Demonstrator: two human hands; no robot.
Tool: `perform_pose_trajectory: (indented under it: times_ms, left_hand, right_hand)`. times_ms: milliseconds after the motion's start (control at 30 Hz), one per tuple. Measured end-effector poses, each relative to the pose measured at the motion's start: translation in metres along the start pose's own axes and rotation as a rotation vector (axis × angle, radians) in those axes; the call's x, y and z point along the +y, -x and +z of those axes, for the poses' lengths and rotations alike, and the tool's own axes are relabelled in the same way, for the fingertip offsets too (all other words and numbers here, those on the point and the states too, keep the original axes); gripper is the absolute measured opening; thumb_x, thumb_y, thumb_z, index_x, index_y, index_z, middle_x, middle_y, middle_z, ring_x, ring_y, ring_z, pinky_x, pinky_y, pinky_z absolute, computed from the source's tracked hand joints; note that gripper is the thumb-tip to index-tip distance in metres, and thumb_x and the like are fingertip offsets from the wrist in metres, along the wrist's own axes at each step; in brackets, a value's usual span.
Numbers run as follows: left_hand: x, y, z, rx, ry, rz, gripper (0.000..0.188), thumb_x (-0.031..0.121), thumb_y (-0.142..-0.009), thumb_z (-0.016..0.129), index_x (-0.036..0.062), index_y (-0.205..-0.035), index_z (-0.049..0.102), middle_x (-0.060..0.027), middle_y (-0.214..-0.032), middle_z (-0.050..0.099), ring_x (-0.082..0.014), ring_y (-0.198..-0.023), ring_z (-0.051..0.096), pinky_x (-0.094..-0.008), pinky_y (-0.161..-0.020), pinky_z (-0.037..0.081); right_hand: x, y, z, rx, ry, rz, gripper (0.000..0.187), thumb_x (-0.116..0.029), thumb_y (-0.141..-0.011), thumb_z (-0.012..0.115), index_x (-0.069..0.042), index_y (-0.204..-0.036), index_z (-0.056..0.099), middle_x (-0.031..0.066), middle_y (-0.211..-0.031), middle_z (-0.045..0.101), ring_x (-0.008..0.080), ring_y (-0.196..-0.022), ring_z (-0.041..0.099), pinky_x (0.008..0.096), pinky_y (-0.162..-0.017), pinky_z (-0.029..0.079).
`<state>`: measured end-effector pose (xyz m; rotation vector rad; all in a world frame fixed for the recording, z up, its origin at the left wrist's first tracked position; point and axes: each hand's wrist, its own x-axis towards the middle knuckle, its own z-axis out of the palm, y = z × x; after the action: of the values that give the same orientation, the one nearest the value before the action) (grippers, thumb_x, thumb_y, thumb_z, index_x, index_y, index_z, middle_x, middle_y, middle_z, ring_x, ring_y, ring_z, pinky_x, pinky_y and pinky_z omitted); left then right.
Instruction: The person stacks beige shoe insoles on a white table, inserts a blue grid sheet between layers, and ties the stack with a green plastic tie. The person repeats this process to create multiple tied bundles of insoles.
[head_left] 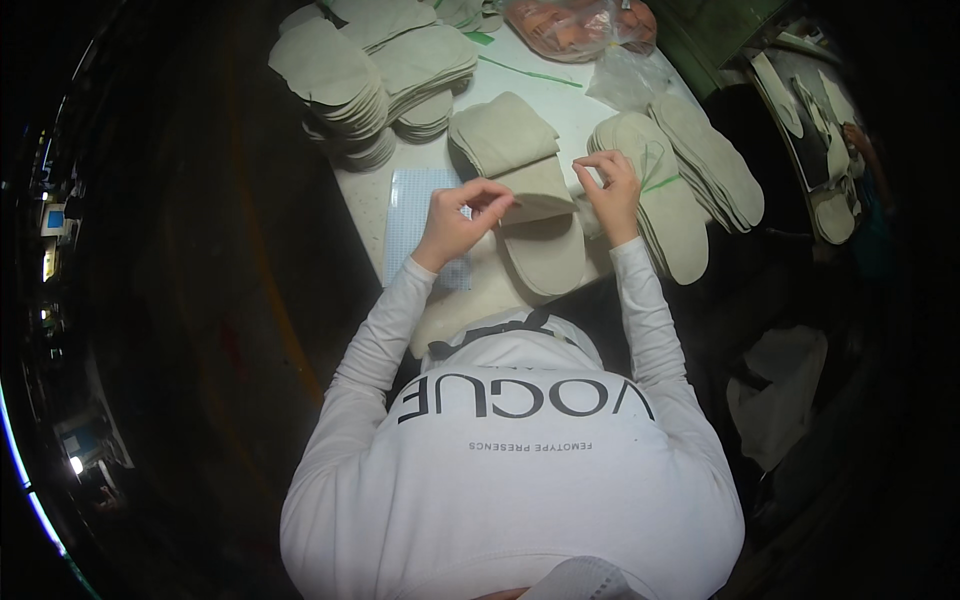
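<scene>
Beige sole-shaped sheets, like shoe insoles, lie in front of me in overlapping bundles: a thick upper stack (505, 135), a curved middle piece (540, 188) and a rounded lower piece (545, 258). My left hand (460, 218) comes over their left edge, thumb and forefinger pinched together just above the middle piece. Whatever lies between those fingertips is too small to make out. Beyond the right edge of the sheets, my right hand (615, 190) hovers with thumb and forefinger bent into a near-closed pinch. Nothing I can name shows there.
Tall piles of soles (335, 75) stand at the table's far left. On the right lie a bundle with a green tie (655, 195) and another sole stack (710, 160). A blue gridded sheet (410, 200) lies left. Behind sits a clear bag of orange pieces (575, 28).
</scene>
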<state>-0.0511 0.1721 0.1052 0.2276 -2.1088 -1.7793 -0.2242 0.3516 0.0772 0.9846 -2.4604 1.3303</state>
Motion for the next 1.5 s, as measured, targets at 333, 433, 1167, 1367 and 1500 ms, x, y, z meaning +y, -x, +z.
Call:
perform_pose_trajectory:
  times_ms: [333,433,1167,1367,1500]
  left_hand:
    - [-0.03,0.028,0.028,-0.506,-0.501,0.171,0.022,0.027,-0.08,0.072,0.0141,-0.096,0.067,-0.0026,-0.092,0.066,-0.0223,-0.069,0.065,-0.0329,-0.061,0.051]
    - [-0.034,0.03,0.033,-0.487,-0.526,0.237,0.026,0.03,-0.076,0.074,0.0133,-0.092,0.063,-0.0036,-0.084,0.062,-0.0245,-0.07,0.065,-0.0356,-0.06,0.05]
    - [-0.029,0.019,0.036,-0.51,-0.605,0.478,0.027,0.026,-0.071,0.076,0.0132,-0.091,0.063,-0.002,-0.082,0.057,-0.0242,-0.074,0.061,-0.0371,-0.065,0.049]
    - [-0.028,0.009,0.032,-0.641,-0.478,0.247,0.024,0.026,-0.074,0.075,0.012,-0.092,0.067,-0.0027,-0.081,0.062,-0.0206,-0.069,0.063,-0.0339,-0.062,0.049]
    - [-0.01,-0.011,0.02,-0.609,-0.326,-0.085,0.019,0.021,-0.084,0.071,0.0105,-0.1,0.069,-0.0051,-0.076,0.068,-0.0119,-0.064,0.063,-0.0266,-0.06,0.048]
  right_hand:
    - [0.001,0.011,0.017,-0.137,0.204,-0.305,0.007,-0.009,-0.075,0.073,-0.01,-0.081,0.071,-0.0004,-0.09,0.061,0.0217,-0.093,0.056,0.0343,-0.073,0.05]
    - [0.001,0.011,0.021,-0.065,0.167,-0.228,0.008,-0.009,-0.075,0.073,-0.011,-0.083,0.072,0.0012,-0.089,0.061,0.0233,-0.092,0.057,0.0351,-0.075,0.049]
    - [0.003,0.009,0.013,0.045,-0.074,0.068,0.013,-0.007,-0.078,0.07,-0.01,-0.091,0.073,0.0036,-0.082,0.066,0.02,-0.079,0.06,0.0325,-0.072,0.048]
    - [0.009,0.011,0.012,0.047,-0.113,0.103,0.012,-0.007,-0.08,0.069,-0.01,-0.091,0.073,0.0034,-0.081,0.066,0.0191,-0.077,0.06,0.0311,-0.069,0.048]
    - [0.011,0.008,0.01,0.063,-0.087,0.064,0.015,-0.009,-0.081,0.069,-0.012,-0.096,0.073,-0.0001,-0.086,0.068,0.0107,-0.075,0.06,0.0249,-0.056,0.04]
